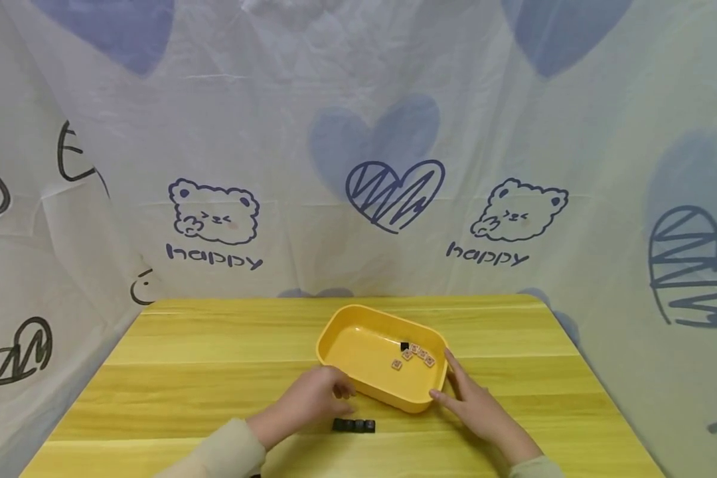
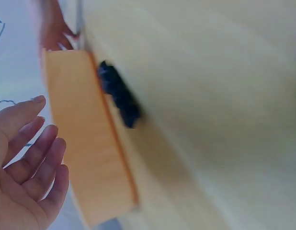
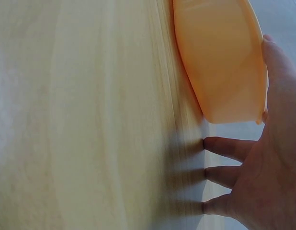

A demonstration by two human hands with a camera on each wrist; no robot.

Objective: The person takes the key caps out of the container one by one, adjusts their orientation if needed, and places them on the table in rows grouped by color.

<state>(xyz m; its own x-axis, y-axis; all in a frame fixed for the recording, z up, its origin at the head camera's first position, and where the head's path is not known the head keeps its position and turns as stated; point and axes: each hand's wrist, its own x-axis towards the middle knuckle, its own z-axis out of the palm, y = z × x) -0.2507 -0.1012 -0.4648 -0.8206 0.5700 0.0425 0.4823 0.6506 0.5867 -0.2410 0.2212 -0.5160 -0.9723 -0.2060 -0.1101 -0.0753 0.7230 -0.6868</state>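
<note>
A shallow yellow plastic box (image 1: 358, 380) with rounded corners sits on the table. In it lie several small beige square pieces (image 1: 397, 364) with reddish markings, beside one black piece (image 1: 404, 346). Several small black cube-like pieces (image 1: 354, 425) form a row on the tabletop near the box's front side. My left hand (image 1: 313, 398) hovers above and left of that row, empty, its fingers loosely bent in the left wrist view. My right hand (image 1: 475, 405) touches the box's right end with thumb and index finger, while its other fingers (image 3: 227, 148) spread out straight beside it.
The wooden-patterned table (image 1: 215, 345) extends around the box. White cloth (image 1: 311, 252) printed with hearts and bears hangs behind it and along both sides.
</note>
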